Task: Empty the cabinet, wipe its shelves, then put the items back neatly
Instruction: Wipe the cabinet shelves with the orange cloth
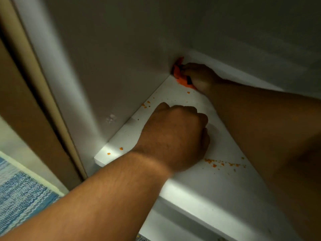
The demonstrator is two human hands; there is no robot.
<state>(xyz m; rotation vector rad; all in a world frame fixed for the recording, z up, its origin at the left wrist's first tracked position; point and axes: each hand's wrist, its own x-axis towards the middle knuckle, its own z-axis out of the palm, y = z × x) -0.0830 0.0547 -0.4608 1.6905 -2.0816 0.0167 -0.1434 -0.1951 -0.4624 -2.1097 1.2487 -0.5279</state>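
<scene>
Nearest to me, low on the left, lies one blue-and-white woven mat, and beside it stands the tan edge of one cabinet door. In front of me is one flat white cabinet shelf, with its front edge catching the light.

Both of my hands are inside the cabinet. My left hand sits on the middle of the shelf, with its fingers curled under into a fist and the knuckle side down on the board. The palm is hidden, so I cannot tell if anything is inside it.

Small orange crumbs lie on the shelf in four patches: two specks near the front left corner, a loose line just right of my left hand, a few against the left wall, and one lone bit farther back.

My right hand reaches to the far left corner, where the shelf meets the grey-white inner walls. Its fingers are closed round one crumpled orange cloth, which is pressed into that corner and touches both shelf and wall.
</scene>
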